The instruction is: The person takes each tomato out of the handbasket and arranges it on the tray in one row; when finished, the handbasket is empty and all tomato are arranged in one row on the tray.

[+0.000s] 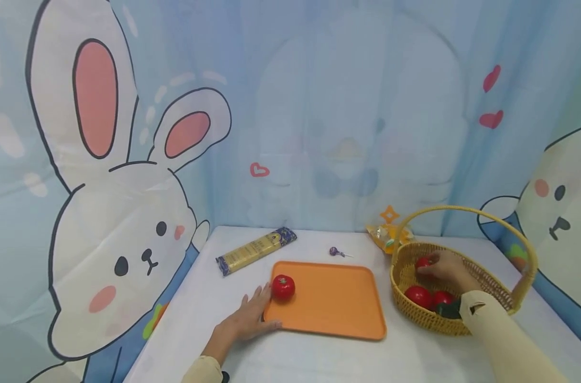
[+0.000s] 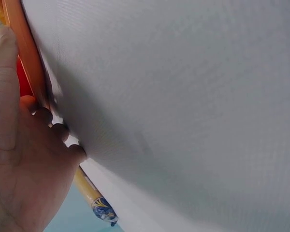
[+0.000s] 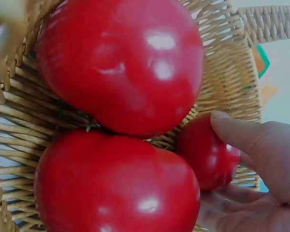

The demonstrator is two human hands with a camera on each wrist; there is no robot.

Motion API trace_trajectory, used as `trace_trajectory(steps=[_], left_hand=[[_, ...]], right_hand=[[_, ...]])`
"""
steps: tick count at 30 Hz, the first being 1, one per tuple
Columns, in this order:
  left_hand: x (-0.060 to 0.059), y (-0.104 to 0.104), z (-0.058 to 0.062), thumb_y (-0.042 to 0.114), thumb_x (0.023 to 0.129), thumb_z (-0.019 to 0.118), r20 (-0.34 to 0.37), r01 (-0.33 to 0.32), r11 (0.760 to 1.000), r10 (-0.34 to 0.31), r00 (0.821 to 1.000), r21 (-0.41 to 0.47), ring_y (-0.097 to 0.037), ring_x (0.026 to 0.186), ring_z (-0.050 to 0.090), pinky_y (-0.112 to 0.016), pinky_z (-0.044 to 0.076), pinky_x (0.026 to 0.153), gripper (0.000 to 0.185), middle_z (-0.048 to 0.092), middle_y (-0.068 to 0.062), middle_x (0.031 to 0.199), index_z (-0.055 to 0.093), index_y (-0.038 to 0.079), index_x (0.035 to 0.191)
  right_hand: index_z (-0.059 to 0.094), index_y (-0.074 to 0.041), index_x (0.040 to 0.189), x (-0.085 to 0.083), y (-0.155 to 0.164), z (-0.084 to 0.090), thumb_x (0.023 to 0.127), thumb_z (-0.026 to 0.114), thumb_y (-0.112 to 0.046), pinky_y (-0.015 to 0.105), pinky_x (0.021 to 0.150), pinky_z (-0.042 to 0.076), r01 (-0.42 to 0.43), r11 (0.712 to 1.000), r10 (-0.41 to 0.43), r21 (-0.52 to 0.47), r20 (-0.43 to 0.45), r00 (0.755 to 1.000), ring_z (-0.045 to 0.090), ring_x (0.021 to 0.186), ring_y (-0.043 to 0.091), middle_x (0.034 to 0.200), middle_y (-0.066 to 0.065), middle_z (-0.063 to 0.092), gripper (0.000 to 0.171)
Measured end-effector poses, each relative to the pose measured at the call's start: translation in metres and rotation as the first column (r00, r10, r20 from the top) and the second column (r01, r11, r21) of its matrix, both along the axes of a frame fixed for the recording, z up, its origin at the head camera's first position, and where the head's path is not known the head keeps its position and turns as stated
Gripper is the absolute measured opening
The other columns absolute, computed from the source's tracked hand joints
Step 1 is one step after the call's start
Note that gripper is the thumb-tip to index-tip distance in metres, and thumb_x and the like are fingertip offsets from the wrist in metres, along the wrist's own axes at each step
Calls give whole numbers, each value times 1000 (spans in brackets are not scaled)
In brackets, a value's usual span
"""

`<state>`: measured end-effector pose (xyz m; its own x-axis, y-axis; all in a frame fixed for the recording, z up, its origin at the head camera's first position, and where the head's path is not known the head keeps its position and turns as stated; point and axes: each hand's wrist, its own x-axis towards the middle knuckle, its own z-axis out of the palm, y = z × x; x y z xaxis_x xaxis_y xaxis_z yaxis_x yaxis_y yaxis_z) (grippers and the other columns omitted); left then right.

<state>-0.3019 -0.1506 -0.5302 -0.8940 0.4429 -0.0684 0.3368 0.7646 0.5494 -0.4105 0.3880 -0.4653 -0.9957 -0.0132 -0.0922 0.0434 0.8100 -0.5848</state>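
Inside the wicker basket (image 1: 414, 314), my right hand (image 1: 445, 266) holds a red tomato (image 3: 208, 152) between thumb and fingers. Two more tomatoes (image 1: 418, 296) lie in the basket and fill much of the right wrist view, beside a dark green item (image 1: 448, 309) partly hidden by the sleeve. My left hand (image 1: 252, 316) rests at the left edge of the orange tray (image 1: 333, 298), fingers extended and thumb by the front rim. On the tray's left side sits another tomato (image 1: 283, 288), close to the left fingertips.
A yellow and blue packet of pasta (image 1: 257, 251) lies behind the tray at the left. A wrapped lollipop (image 1: 337, 251) is behind the tray's middle. An orange-yellow snack bag (image 1: 386, 236) stands against the basket's back left. A printed curtain (image 1: 290, 106) hangs behind the table.
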Motion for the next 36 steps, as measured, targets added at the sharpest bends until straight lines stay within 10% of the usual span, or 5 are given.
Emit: trace_trajectory(steps=[12, 24, 36], left_hand=[[-3, 3, 1, 61, 92, 63, 11, -5, 1000, 5, 1000, -4, -32, 156, 7, -61, 3, 123, 100, 13, -6, 170, 15, 11, 163], [-1, 1, 0, 60, 93, 63, 8, -7, 1000, 7, 1000, 4, -35, 155, 7, -63, 3, 122, 100, 13, -9, 170, 15, 8, 163], [-2, -1, -2, 61, 92, 62, 2, -4, 1000, 4, 1000, 4, -35, 155, 6, -63, 4, 122, 100, 12, -8, 170, 14, 9, 163]], right_hand=[[54, 20, 124, 5, 1, 15, 82, 83, -34, 46, 65, 61, -85, 992, 89, 91, -42, 995, 66, 88, 39, 116, 40, 59, 74], [51, 18, 131, 38, -30, 35, 84, 81, -45, 52, 77, 59, -28, 996, 46, 84, -217, 975, 62, 103, 48, 117, 39, 60, 85], [59, 4, 135, 78, -63, 48, 80, 86, -44, 50, 74, 62, -88, 996, 89, 23, -450, 889, 66, 104, 44, 120, 28, 66, 77]])
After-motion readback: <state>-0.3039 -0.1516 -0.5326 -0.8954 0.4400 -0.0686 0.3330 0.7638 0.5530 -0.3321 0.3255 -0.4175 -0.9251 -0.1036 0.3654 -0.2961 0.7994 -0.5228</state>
